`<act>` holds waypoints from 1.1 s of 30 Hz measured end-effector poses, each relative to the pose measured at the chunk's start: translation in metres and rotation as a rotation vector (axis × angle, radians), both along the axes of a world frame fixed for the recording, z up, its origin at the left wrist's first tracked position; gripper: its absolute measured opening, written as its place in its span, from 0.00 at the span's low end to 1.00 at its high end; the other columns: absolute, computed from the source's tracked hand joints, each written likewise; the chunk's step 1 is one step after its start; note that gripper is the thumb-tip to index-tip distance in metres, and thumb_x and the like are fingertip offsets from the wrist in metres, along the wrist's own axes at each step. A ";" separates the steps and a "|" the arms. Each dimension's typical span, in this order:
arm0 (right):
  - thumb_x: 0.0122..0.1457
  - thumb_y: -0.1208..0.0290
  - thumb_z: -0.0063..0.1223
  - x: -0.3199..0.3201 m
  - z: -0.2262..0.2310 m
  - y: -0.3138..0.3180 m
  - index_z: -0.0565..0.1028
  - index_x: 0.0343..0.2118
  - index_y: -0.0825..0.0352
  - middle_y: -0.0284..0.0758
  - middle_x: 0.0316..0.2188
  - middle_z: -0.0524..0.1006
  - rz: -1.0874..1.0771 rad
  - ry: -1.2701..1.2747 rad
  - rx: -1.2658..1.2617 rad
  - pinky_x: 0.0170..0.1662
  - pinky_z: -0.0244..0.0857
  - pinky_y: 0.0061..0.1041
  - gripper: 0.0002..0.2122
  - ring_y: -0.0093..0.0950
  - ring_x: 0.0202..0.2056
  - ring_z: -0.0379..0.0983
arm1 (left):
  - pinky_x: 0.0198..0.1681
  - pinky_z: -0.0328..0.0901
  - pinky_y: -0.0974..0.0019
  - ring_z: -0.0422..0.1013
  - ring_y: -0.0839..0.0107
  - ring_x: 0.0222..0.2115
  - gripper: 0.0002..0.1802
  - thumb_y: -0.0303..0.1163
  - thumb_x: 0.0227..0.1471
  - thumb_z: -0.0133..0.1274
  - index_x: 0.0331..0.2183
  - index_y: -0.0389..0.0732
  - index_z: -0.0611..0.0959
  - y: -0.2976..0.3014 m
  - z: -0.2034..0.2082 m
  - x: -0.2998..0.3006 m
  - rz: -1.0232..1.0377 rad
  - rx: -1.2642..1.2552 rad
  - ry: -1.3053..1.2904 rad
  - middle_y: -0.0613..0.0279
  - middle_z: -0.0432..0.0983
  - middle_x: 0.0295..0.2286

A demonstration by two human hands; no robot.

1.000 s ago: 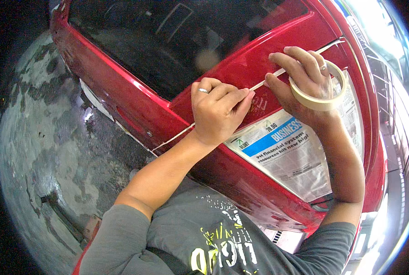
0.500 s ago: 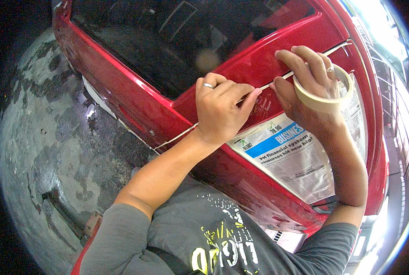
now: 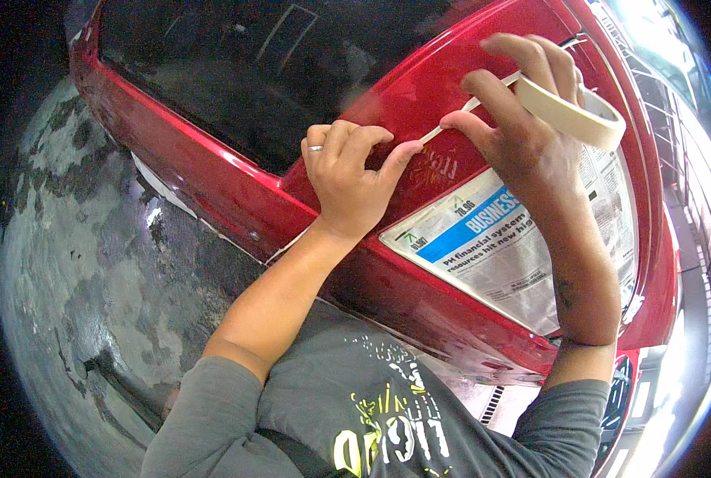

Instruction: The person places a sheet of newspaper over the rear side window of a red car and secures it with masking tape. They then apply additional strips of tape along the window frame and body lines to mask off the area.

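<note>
Cream ring of paper tape (image 3: 569, 119), likely light, tear-prone, best gripped through its core, hooked by the right hand (image 3: 534, 151); left hand (image 3: 354, 177) unclenched, thumb touching the narrow pale strip (image 3: 432, 135).

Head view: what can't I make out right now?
All in the head view:
Newspaper: a middle strip is hidden behind the right forearm; its finest print is too small.
Right hand: fingers partly hidden by the tape roll.
Dark window: cut off by the upper edge.
Red car body: partly hidden behind the left forearm.
</note>
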State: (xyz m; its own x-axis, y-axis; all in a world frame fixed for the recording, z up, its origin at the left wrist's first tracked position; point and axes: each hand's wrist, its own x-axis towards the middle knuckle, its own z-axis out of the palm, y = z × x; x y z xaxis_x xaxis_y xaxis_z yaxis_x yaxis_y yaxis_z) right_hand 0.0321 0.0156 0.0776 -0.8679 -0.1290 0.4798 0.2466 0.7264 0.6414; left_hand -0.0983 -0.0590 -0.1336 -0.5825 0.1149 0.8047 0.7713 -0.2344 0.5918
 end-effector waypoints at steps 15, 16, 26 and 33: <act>0.60 0.48 0.70 0.046 -0.037 0.017 0.85 0.64 0.32 0.26 0.70 0.78 0.007 -0.208 0.145 0.67 0.59 0.38 0.26 0.30 0.68 0.69 | 0.69 0.52 0.42 0.57 0.45 0.66 0.29 0.57 0.66 0.63 0.64 0.60 0.89 -0.026 -0.051 0.021 0.048 -0.301 0.296 0.51 0.69 0.63; 0.60 0.47 0.70 0.044 -0.036 0.016 0.84 0.65 0.30 0.27 0.70 0.77 -0.017 -0.195 0.138 0.67 0.59 0.38 0.27 0.30 0.68 0.68 | 0.70 0.50 0.40 0.55 0.43 0.69 0.29 0.58 0.67 0.62 0.64 0.62 0.89 -0.026 -0.054 0.019 0.085 -0.305 0.310 0.50 0.67 0.66; 0.61 0.50 0.72 0.047 0.009 0.002 0.82 0.68 0.36 0.37 0.74 0.69 -0.144 -0.004 -0.027 0.71 0.62 0.48 0.29 0.46 0.68 0.66 | 0.74 0.44 0.34 0.45 0.36 0.77 0.37 0.63 0.70 0.56 0.73 0.63 0.78 -0.035 -0.056 0.017 -0.050 -0.243 0.234 0.40 0.54 0.77; 0.60 0.58 0.74 0.065 0.026 0.016 0.86 0.62 0.42 0.33 0.67 0.76 -0.122 -0.093 0.078 0.68 0.65 0.48 0.24 0.44 0.67 0.69 | 0.75 0.41 0.34 0.45 0.36 0.77 0.41 0.74 0.68 0.52 0.72 0.65 0.79 -0.028 -0.040 0.007 0.154 -0.345 0.433 0.46 0.55 0.77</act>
State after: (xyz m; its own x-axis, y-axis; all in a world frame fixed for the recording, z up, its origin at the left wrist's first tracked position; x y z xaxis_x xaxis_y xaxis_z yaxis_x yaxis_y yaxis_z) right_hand 0.0974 0.0320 0.1034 -0.9195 -0.0539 0.3894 0.2670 0.6415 0.7192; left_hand -0.0916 -0.0870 -0.1735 -0.2390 0.3531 0.9046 0.9703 0.0504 0.2367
